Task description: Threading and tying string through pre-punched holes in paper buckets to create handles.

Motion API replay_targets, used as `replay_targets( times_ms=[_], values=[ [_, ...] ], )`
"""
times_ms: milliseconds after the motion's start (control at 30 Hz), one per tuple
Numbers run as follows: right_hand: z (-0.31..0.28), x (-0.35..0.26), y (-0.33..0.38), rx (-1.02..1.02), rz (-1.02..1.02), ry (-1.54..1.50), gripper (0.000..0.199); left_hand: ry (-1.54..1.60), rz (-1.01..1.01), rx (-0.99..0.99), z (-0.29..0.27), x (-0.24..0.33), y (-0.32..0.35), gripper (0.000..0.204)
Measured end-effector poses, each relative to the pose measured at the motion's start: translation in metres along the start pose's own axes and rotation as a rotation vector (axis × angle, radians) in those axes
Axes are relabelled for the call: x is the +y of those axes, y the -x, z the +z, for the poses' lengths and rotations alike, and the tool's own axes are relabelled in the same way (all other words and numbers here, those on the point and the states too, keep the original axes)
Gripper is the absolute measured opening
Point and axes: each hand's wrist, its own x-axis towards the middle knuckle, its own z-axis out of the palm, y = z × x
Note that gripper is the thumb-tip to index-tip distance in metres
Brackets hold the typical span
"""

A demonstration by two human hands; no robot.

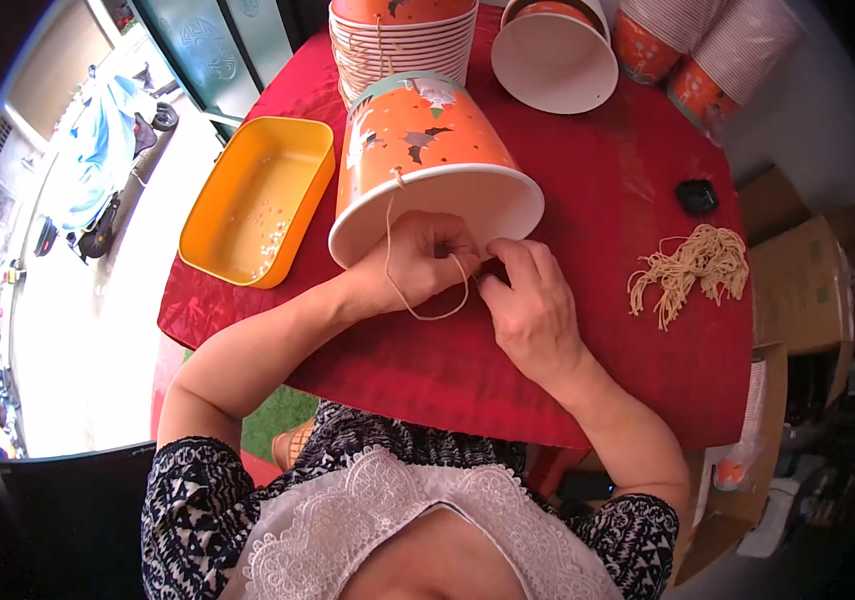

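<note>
An orange paper bucket (438, 140) with bat pictures lies on its side, its white mouth toward me. A tan string (389, 235) passes through a hole at the left of its rim. It hangs over my left wrist and loops back up to my fingers. My left hand (418, 262), partly inside the mouth, is closed with the string between thumb and fingers. Close to its fingertips, at the lower rim, my right hand (530, 305) pinches at the string's end. The exact spot between the fingertips is partly hidden.
On the red-covered table (608, 370) stand a yellow tray (206, 240) with small white bits and a stack of buckets (403, 50). A pile of tan strings (693, 270) lies right, near a small black object (698, 197). More buckets (556, 65) are at the back; cardboard boxes (798, 275) stand beyond.
</note>
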Motion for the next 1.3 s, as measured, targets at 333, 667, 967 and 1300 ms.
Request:
replay_targets(
  times_ms=[333, 667, 967, 1300],
  values=[
    [0.002, 0.004, 0.002, -0.036, 0.049, -0.071, 0.009, -0.413, 0.083, 0.164, 0.009, -0.004, -0.003, 0.017],
    [0.009, -0.001, 0.008, 0.004, 0.302, -0.232, 0.004, -0.456, 0.159, 0.079, 0.012, -0.011, 0.000, 0.014],
    [0.007, 0.003, 0.004, 0.117, 0.485, -0.452, 0.007, -0.564, 0.226, 0.155, 0.020, -0.009, -0.001, 0.006],
    [0.002, -0.011, -0.002, -0.093, 0.611, -0.379, 0.014, -0.544, 0.362, 0.197, 0.020, -0.018, -0.003, 0.006]
  ],
)
